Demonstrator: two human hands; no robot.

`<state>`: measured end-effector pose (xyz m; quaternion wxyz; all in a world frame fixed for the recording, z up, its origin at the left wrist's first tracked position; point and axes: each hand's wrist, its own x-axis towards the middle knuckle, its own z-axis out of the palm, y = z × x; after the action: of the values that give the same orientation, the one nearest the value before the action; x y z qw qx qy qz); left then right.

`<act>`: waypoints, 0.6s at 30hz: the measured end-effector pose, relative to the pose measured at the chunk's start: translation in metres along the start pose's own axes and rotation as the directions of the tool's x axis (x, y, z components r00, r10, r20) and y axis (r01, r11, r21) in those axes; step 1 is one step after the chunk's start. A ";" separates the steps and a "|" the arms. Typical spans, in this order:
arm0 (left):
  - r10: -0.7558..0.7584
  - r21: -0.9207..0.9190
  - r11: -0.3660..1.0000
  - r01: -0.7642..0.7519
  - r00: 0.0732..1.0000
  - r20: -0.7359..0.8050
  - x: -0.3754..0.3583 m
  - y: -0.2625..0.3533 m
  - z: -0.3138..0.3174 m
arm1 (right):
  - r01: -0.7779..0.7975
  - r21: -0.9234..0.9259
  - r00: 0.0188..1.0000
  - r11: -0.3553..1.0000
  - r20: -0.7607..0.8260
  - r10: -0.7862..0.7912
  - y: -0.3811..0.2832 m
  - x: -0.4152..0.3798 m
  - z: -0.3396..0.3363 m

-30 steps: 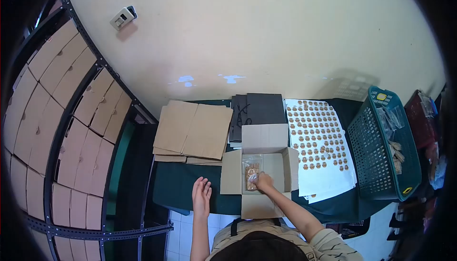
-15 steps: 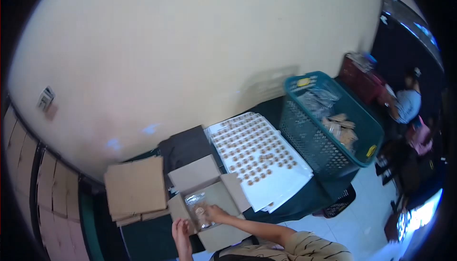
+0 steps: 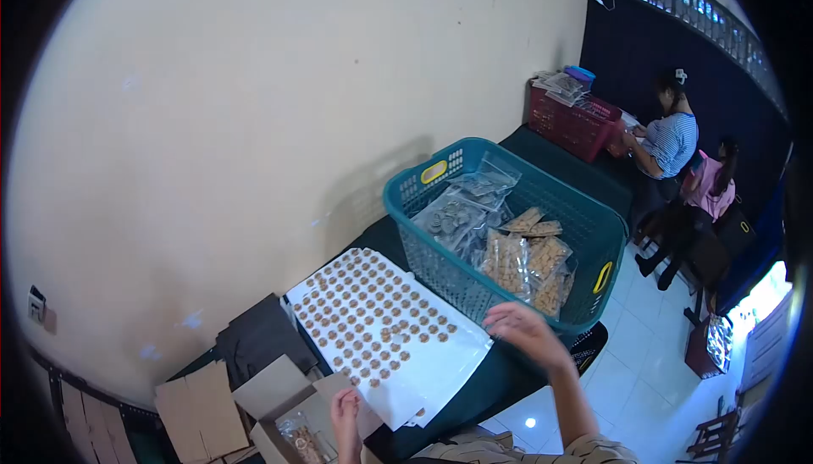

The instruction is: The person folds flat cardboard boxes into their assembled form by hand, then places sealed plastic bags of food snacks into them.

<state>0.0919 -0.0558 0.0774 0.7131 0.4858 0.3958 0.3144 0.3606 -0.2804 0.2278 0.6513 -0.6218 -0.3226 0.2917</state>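
My right hand (image 3: 518,328) is raised at the near rim of the green basket (image 3: 440,273), fingers apart and holding nothing. Inside the basket lie clear bags of grey round pieces (image 3: 453,217) and bags of tan pieces (image 3: 508,262). My left hand (image 3: 345,409) is beside the flap of an open cardboard box (image 3: 275,385); its fingers are bent, and I cannot make out whether they grip anything. A clear bag with tan pieces (image 3: 301,439) rests in the box. White sheets (image 3: 440,354) carrying rows of round brown pieces lie between box and basket.
Flat cardboard (image 3: 201,409) and dark sheets (image 3: 258,337) lie left of the white sheets. A red basket (image 3: 572,125) stands farther back, beside a person in a striped top (image 3: 675,142). Another person in pink (image 3: 713,183) sits nearby.
The view has swung right. My right hand has left the bag in the box and moved over to the green basket. My left hand remains by the box.
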 end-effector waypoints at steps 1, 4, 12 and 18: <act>0.028 0.048 0.998 -0.032 0.997 0.077 0.004 0.000 0.018 | 0.077 0.026 0.996 0.997 -0.038 -0.076 -0.013 -0.001 -0.018; 0.035 0.124 0.991 -0.052 0.990 0.139 0.015 -0.010 0.059 | 0.123 -0.037 0.986 0.992 -0.105 -0.126 -0.037 0.006 -0.069; 0.110 0.127 0.984 -0.122 0.989 0.102 0.019 -0.032 0.094 | 0.053 -0.558 0.983 0.828 0.176 0.055 -0.015 0.099 -0.147; 0.139 0.139 0.982 -0.128 0.988 -0.069 0.004 -0.031 0.091 | 0.173 -0.910 0.959 0.376 0.243 0.145 0.100 0.202 -0.196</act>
<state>0.1744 -0.1032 0.0667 0.6402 0.5453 0.4101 0.3530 0.6421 -0.2389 0.1357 0.1416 -0.8275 -0.5247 0.1411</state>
